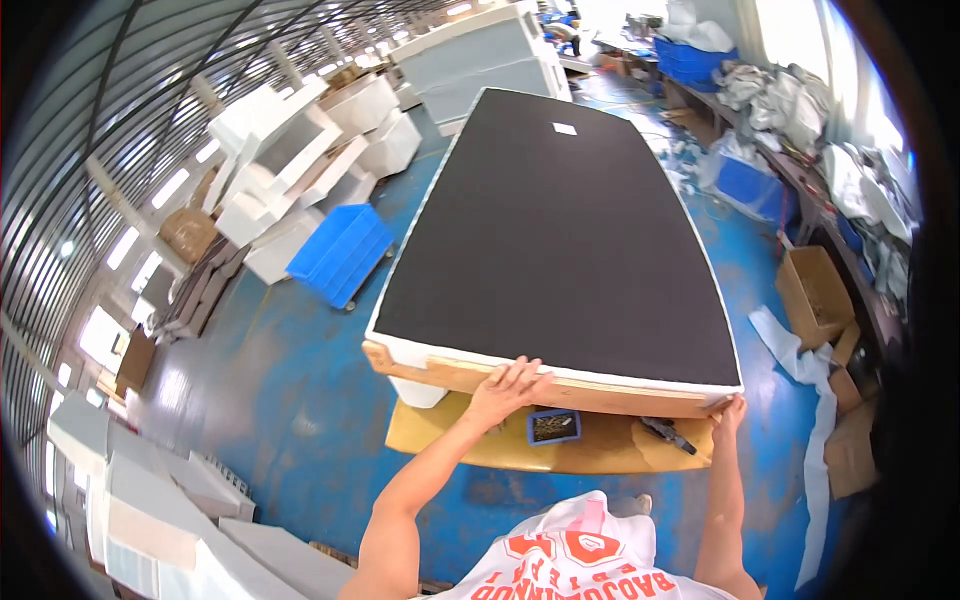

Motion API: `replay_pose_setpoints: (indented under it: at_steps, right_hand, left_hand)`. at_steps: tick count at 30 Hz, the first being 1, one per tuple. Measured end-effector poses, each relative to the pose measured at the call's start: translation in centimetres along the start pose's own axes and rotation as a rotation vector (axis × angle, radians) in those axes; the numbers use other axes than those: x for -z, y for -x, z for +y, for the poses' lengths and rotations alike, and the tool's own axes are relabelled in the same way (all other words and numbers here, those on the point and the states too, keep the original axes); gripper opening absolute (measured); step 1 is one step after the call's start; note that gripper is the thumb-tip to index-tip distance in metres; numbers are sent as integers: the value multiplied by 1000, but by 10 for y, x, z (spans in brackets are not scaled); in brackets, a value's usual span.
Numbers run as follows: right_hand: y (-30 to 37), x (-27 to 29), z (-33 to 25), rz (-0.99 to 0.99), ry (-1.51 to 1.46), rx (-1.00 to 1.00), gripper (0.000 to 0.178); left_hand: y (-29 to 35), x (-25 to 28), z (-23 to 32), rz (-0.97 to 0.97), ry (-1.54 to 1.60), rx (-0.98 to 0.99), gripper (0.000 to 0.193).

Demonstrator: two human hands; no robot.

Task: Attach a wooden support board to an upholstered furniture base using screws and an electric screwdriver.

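A large upholstered furniture frame (560, 230) lies before me, its broad upper face covered in black cloth with white padding along the rim. Bare wood shows along its near side. My left hand (510, 390) lies on the near edge, right of its middle, with the fingers stretched over the rim onto the black cloth. At the near right corner, my right hand (731, 412) is closed around the edge. Beneath the near side is a yellow-brown bench top (440, 435), carrying a small blue tray (554, 427) of small fasteners and a dark hand tool (668, 435).
A blue wheeled bin (342, 252) stands left of the frame, near piled pale furniture pieces (290, 150). More pale pieces (150, 510) stack at the lower left. Cardboard boxes (815, 295) and a white strip of material (820, 430) lie along the right. Another person works far off.
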State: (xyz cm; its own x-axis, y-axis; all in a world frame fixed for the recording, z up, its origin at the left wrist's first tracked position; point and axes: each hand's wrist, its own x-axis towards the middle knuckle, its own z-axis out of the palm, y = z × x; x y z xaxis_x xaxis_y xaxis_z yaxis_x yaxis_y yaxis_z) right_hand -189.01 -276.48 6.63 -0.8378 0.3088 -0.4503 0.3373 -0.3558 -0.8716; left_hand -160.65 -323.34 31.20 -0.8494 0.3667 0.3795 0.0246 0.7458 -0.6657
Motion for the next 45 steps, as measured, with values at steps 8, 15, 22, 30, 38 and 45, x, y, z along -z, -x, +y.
replay_pose_setpoints:
  at_steps: [8, 15, 22, 30, 38, 45]
  right_hand:
    - [11, -3, 2, -111, 48, -37, 35]
    - [7, -7, 1, -26, -52, -2, 31]
    - [-20, 8, 15, 93, 54, 178, 24]
    - [19, -10, -1, 9, -258, -27, 21]
    - [16, 0, -1, -7, -160, 147, 20]
    - [14, -7, -6, -21, -196, 57, 26]
  left_hand:
    - [-5, 19, -7, -12, 200, 37, 55]
    - [-23, 17, -8, 74, 246, -4, 51]
    - [-50, 31, 2, 4, 314, 8, 50]
    - [-29, 24, -3, -21, 218, 2, 45]
    - [-32, 11, -6, -36, 213, -92, 51]
    - [-62, 48, -8, -67, 296, -80, 49]
